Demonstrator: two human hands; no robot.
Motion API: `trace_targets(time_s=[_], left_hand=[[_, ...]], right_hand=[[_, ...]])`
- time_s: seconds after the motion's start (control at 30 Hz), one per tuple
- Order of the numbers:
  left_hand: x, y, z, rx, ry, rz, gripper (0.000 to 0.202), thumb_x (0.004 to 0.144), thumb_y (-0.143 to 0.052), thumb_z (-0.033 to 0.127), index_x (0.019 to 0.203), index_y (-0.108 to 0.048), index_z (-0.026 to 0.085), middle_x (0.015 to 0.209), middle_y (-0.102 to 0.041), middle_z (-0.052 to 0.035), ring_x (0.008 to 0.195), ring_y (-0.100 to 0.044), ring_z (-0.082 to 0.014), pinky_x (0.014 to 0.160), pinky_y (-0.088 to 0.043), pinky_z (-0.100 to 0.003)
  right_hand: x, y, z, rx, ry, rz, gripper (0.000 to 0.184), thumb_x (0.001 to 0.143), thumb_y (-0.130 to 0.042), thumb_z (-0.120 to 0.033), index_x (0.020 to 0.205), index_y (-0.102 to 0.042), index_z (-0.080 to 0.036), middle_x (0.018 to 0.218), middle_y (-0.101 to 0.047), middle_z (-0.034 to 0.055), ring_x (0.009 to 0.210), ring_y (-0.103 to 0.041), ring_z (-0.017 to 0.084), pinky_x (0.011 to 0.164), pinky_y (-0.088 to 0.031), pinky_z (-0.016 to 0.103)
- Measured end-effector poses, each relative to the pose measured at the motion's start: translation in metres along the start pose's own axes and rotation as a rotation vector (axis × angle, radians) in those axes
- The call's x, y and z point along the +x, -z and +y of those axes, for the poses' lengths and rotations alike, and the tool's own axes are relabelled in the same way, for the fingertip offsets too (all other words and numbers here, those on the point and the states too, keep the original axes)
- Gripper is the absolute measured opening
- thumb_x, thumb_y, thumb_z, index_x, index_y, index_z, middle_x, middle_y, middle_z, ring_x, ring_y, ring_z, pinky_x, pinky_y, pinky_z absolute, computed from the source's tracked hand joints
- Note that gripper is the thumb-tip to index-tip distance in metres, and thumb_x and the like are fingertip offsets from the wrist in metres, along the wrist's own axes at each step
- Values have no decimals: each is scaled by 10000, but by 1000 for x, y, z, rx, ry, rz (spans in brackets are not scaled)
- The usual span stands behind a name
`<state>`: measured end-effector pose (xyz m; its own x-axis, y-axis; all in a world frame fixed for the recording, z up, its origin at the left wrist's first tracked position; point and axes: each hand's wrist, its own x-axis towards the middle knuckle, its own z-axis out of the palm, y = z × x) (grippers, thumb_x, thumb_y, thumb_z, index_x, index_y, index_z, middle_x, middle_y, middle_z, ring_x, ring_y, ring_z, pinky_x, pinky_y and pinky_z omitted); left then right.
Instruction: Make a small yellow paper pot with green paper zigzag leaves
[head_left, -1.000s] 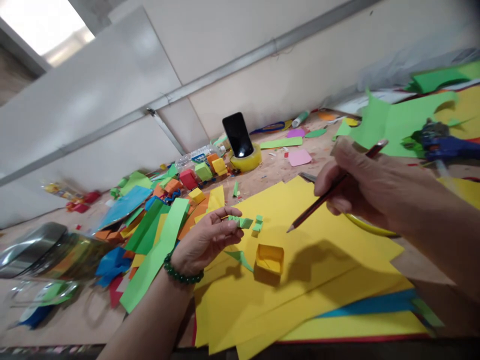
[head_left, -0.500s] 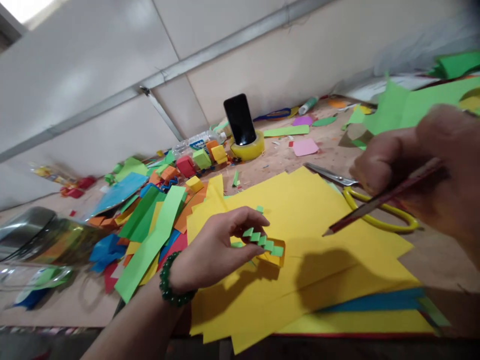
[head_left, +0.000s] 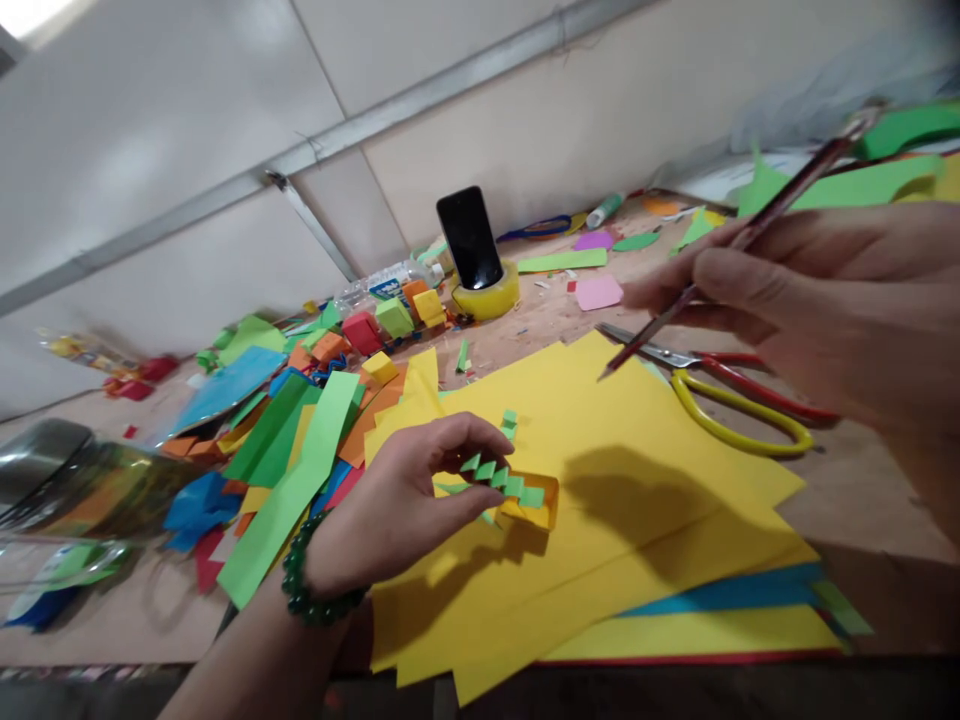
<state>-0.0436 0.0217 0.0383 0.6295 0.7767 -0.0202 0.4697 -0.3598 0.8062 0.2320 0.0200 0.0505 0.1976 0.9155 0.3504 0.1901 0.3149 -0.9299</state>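
Thumb and fingers of my left hand (head_left: 405, 495) close around a small paper piece with a green zigzag-folded strip (head_left: 504, 480) and a yellow folded paper box (head_left: 545, 502) at its right end. It is held over a stack of yellow paper sheets (head_left: 637, 520). My right hand (head_left: 817, 300) grips a dark red pencil (head_left: 757, 228), its tip pointing down left above the sheets. Beneath the right hand lie scissors (head_left: 739, 415) with yellow and red handles. Part of the paper piece is hidden behind my left fingers.
A phone (head_left: 469, 240) leans on a yellow tape roll (head_left: 491, 292) at the back. Coloured paper cubes (head_left: 395, 318), a plastic bottle (head_left: 375, 282) and paper strips (head_left: 300, 490) lie left of it. A jar of liquid (head_left: 97, 480) stands at far left.
My right hand has turned, so the pencil now stands more upright and its tip is higher and further left. The view has shifted slightly; my left hand keeps its hold on the paper piece.
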Motion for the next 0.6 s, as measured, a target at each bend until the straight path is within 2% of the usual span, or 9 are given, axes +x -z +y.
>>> trace_targets(time_s=[0.07, 0.13, 0.23, 0.3, 0.37, 0.4, 0.47, 0.53, 0.6], left_hand=[[-1, -1, 2, 66, -13, -9, 200, 768, -646, 110, 950, -620, 187, 900, -661, 0, 807, -607, -103, 759, -493, -222], [-1, -1, 5, 144, -17, -16, 163, 766, -642, 111, 909, -624, 187, 865, -663, 10, 775, -598, -97, 730, -481, -216], [0, -1, 7, 228, -27, -28, 132, 773, -637, 122, 887, -630, 190, 838, -667, 20, 754, -592, -94, 714, -465, -215], [2, -1, 9, 248, -56, -45, 138, 781, -620, 108, 889, -633, 193, 843, -669, 23, 763, -594, -92, 723, -459, -212], [5, -1, 10, 248, -81, -68, 167, 779, -605, 79, 897, -636, 193, 859, -665, 22, 777, -594, -89, 731, -456, -206], [6, -1, 11, 246, -89, -82, 183, 774, -601, 63, 898, -639, 192, 865, -661, 20, 782, -594, -88, 732, -456, -201], [8, -1, 12, 248, -90, -111, 208, 760, -598, 41, 895, -647, 191, 864, -656, 18, 786, -593, -88, 732, -456, -198], [10, -1, 13, 268, -87, -121, 224, 750, -596, 30, 892, -653, 194, 853, -655, 19, 788, -591, -93, 733, -453, -201], [12, -1, 14, 293, -89, -114, 243, 747, -591, 24, 906, -653, 197, 849, -656, 20, 788, -590, -99, 735, -451, -209]], right_hand=[[5, 2, 2, -41, -63, -67, 395, 772, -723, -258, 1158, -650, -215, 690, -702, 11, 602, -669, 138, 507, -543, 262], [9, 3, 3, -32, -133, -75, 522, 746, -726, -163, 1246, -591, -219, 543, -644, -36, 432, -593, 97, 391, -458, 213], [15, 7, 4, 141, -262, -52, 216, 858, -530, -131, 994, -697, -151, 597, -668, -5, 491, -631, 88, 460, -482, 225], [17, 9, 5, 299, -342, -98, 367, 893, -338, -83, 902, -698, -153, 787, -722, 25, 712, -699, 115, 595, -532, 267], [16, 8, 5, 399, -379, -169, 405, 884, -298, -72, 902, -689, -177, 919, -731, 25, 851, -697, 128, 651, -538, 272], [15, 7, 3, 415, -388, -199, 366, 890, -332, -103, 883, -689, -182, 904, -734, 26, 828, -697, 127, 620, -532, 253], [11, 2, -1, 398, -402, -245, 327, 904, -383, -194, 807, -696, -176, 726, -714, 31, 626, -667, 104, 489, -486, 208], [9, -2, -6, 347, -420, -227, 385, 891, -373, -223, 690, -695, -164, 542, -624, 22, 421, -533, 56, 354, -361, 169], [7, -5, -10, 307, -422, -169, 375, 837, -397, -208, 589, -675, -162, 485, -554, 17, 344, -398, 19, 298, -223, 154]])
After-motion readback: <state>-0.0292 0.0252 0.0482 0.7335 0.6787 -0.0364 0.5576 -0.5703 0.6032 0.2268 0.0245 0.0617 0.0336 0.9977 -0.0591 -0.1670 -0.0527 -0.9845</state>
